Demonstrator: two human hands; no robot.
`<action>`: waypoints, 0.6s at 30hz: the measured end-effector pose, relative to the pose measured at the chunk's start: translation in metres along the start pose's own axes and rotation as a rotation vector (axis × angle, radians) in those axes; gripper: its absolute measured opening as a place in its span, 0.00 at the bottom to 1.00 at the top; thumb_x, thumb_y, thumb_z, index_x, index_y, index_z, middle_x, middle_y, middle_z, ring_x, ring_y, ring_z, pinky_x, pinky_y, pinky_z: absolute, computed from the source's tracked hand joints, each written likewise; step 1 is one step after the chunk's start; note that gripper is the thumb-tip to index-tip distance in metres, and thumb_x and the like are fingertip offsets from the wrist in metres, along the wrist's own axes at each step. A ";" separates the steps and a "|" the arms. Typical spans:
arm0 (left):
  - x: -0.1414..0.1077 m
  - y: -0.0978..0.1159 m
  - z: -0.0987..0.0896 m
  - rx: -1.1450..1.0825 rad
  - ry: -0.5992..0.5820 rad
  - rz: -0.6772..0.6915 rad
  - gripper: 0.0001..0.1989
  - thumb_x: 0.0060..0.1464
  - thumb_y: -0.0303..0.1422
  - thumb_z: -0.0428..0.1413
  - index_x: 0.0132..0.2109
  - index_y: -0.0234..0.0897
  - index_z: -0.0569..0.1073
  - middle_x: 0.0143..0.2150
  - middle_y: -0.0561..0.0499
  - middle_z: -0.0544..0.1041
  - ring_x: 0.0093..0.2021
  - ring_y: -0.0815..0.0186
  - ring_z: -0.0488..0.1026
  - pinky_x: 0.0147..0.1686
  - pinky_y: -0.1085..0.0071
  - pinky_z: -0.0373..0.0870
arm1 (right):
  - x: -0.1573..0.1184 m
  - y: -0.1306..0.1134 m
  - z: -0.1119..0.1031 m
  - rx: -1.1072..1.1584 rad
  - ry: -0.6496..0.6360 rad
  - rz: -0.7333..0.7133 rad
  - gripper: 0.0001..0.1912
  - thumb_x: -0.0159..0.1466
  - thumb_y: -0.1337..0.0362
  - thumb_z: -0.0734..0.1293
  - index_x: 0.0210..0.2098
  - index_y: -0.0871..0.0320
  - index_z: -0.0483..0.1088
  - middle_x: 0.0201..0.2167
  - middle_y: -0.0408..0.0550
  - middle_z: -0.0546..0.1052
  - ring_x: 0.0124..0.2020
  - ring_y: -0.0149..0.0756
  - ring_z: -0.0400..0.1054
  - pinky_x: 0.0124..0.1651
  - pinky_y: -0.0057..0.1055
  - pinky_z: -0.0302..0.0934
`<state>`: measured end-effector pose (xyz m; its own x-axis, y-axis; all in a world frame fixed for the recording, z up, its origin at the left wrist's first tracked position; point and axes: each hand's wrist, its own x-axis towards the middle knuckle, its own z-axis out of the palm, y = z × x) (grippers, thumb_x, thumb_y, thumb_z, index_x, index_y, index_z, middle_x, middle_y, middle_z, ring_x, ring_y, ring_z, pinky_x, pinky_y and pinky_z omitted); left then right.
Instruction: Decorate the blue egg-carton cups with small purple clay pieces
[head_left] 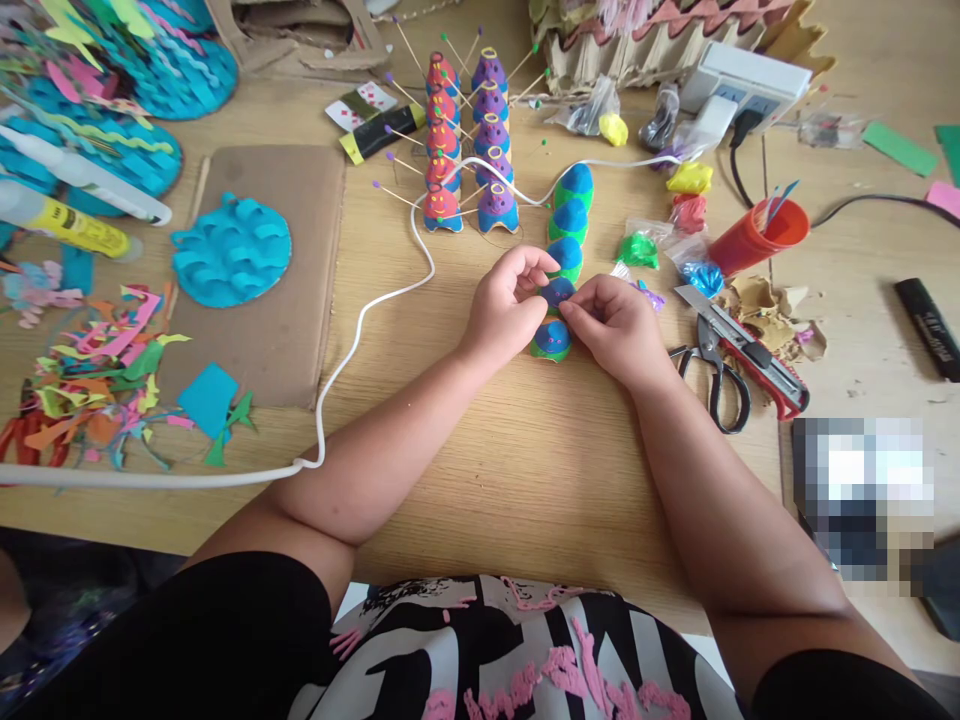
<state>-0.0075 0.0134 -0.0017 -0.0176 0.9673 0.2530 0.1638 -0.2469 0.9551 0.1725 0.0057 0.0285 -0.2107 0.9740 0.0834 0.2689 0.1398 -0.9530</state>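
Observation:
A row of egg-carton cups (568,258), covered in blue and green clay, lies on the table in front of me. Pink specks mark the two nearest cups. My left hand (512,302) is curled at the left side of the second-nearest cup (556,292), thumb and fingers around it. My right hand (616,328) pinches at that cup's right side, thumb against forefinger; whatever is between them is too small to tell. Behind stand a red row of cups (443,205) and a purple row of cups (497,205), with coloured-tip sticks poking out.
A white cable (367,310) winds across the table. To the right lie scissors (712,365), a box cutter (750,355), an orange-red cup (765,235) and bagged clay (639,250). Cardboard (262,350) bearing a blue disc (231,248) and paper scraps (112,390) are left.

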 end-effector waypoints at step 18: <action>0.001 0.000 -0.002 0.033 -0.042 -0.010 0.26 0.46 0.15 0.58 0.51 0.43 0.76 0.43 0.53 0.78 0.47 0.64 0.77 0.55 0.64 0.76 | 0.000 -0.003 0.000 -0.008 -0.006 0.004 0.12 0.67 0.61 0.78 0.31 0.54 0.72 0.25 0.40 0.72 0.26 0.29 0.58 0.29 0.32 0.52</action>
<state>-0.0095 0.0147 -0.0013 0.0223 0.9715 0.2359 0.1963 -0.2356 0.9518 0.1716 0.0051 0.0309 -0.2152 0.9735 0.0781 0.2770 0.1375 -0.9510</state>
